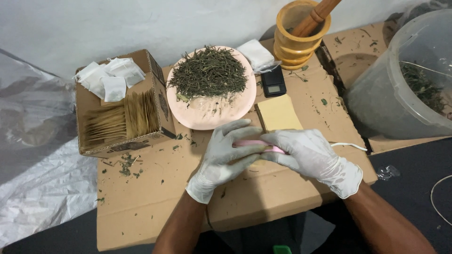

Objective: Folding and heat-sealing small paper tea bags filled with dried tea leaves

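Two gloved hands meet over a flattened sheet of cardboard [155, 188], both closed around a slim pink device [256, 143] that lies flat just below a pale pink plate [207, 113] of dried green leaves [208, 71]. The left hand [226, 155] wraps it from the near side, fingers curled over the top; the right hand [313, 155] presses down on the other end, where a thin white cord [351, 146] trails away to the right. Judging by its narrow bar shape and that cord, the device looks rigid, light and made of smooth plastic, so it could slide on the cardboard unless pinned at one end, and the thin gloves may slip a little on it. The firmest hold seems to be across its ends, as now, keeping the cord slack. Most of the device is covered by the fingers, so its full length, any hinge and anything caught inside it cannot be made out. A tan square pad [278, 113] sits just beyond the hands, beside a small black scale [273, 82]. To the left an open cardboard box [162, 124] holds upright brown sleeves with white sachets [110, 77] heaped on its rear flap. A wooden mortar [294, 47] with its pestle [320, 14] stands behind the plate, the pestle's top cut off by the frame. A clear plastic tub [376, 99] at the right edge is only partly in view, its cloudy wall blurring the leaves inside.
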